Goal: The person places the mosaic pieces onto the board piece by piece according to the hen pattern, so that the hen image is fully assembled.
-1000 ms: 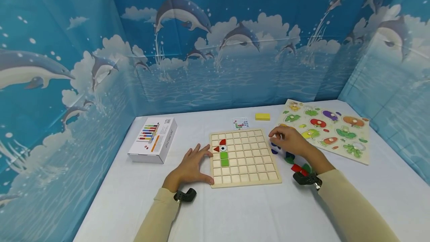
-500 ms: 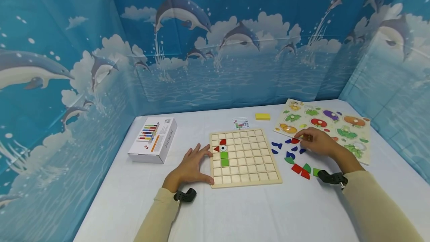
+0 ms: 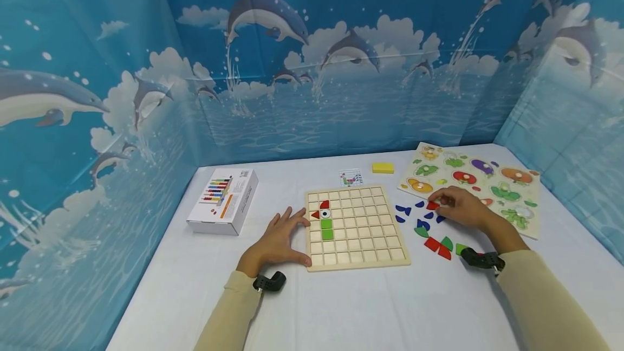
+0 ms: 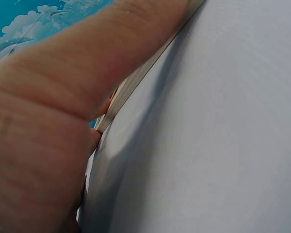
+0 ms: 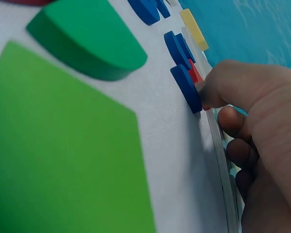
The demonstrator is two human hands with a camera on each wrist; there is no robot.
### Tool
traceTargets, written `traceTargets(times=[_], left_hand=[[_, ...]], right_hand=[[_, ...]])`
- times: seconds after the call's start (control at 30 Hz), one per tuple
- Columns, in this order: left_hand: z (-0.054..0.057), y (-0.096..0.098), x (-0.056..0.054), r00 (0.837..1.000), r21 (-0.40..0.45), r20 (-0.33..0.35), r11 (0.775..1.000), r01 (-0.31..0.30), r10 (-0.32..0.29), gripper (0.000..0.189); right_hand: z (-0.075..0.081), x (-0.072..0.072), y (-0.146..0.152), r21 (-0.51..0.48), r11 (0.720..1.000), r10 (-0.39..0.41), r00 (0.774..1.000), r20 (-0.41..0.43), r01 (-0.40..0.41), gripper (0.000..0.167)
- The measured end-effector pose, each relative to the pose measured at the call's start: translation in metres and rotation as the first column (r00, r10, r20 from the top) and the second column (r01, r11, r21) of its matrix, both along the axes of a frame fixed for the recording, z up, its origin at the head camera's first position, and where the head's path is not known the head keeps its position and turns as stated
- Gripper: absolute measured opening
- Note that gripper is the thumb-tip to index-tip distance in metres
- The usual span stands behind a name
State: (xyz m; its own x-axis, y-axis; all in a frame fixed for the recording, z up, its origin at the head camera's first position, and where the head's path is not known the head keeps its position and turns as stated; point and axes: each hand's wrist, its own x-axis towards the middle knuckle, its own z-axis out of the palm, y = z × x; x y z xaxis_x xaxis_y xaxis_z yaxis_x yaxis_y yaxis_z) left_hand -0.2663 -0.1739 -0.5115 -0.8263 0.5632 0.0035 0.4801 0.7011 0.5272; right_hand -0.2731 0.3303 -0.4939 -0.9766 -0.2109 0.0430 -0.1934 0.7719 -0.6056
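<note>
A red piece [image 3: 432,206] is pinched in the grip of the right hand [image 3: 460,208], among blue pieces [image 3: 429,215] just beside the vegetable puzzle board [image 3: 485,182], which is set towards the far right corner of the surface [image 3: 370,307]. Well in from the surface's right edge, the grid board [image 3: 363,234] is touched along its left side by the left hand [image 3: 279,241], its grip spread wide.

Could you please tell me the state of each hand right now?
Left hand: open, touching the left edge of the wooden grid board.
Right hand: closed, apparently pinching a red piece.
</note>
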Motion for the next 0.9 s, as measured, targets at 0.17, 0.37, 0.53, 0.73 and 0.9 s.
traceTargets(times=[0.17, 0.37, 0.53, 0.73, 0.9], left_hand=[[-0.0008, 0.0004, -0.0002, 1.000, -0.001, -0.001, 1.000, 0.002, -0.002, 0.090], [-0.0013, 0.0005, -0.0012, 1.000, -0.003, -0.005, 1.000, 0.005, -0.005, 0.091], [-0.0011, 0.0005, -0.0012, 1.000, -0.009, -0.006, 1.000, 0.005, -0.005, 0.092], [-0.0011, -0.0001, -0.0011, 1.000, -0.001, -0.003, 1.000, 0.003, -0.003, 0.091], [-0.0017, -0.0004, -0.0013, 1.000, -0.002, -0.004, 1.000, 0.001, -0.001, 0.091]], right_hand=[[-0.0010, 0.0007, 0.0020, -0.003, 1.000, 0.004, 1.000, -0.002, -0.004, 0.029], [-0.0017, 0.0007, 0.0031, 0.006, 1.000, 0.002, 1.000, -0.013, -0.002, 0.027], [-0.0024, 0.0000, 0.0029, 0.003, 1.000, 0.003, 1.000, -0.007, -0.003, 0.026], [-0.0020, 0.0010, 0.0017, 0.008, 1.000, 0.002, 1.000, -0.003, -0.002, 0.026], [-0.0001, 0.0020, -0.0005, -0.003, 1.000, -0.003, 1.000, 0.002, 0.003, 0.026]])
